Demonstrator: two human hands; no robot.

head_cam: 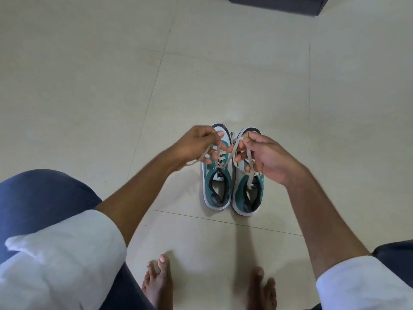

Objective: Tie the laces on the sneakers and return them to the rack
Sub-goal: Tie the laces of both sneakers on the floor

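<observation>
Two green and white sneakers stand side by side on the floor, toes pointing away from me: the left sneaker (218, 189) and the right sneaker (248, 193). Beige laces (223, 161) rise from the left sneaker's eyelets and cross in the air. My left hand (196, 142) pinches one lace end above the left sneaker's toe, its tail hanging down past my wrist. My right hand (266, 153) pinches the other lace end over the right sneaker and hides much of that sneaker's front.
Pale floor tiles (111, 86) spread all around. A dark piece of furniture (277, 4) stands at the top edge, far behind the sneakers. My bare feet (158, 280) and knees are at the bottom, close to the sneakers' heels.
</observation>
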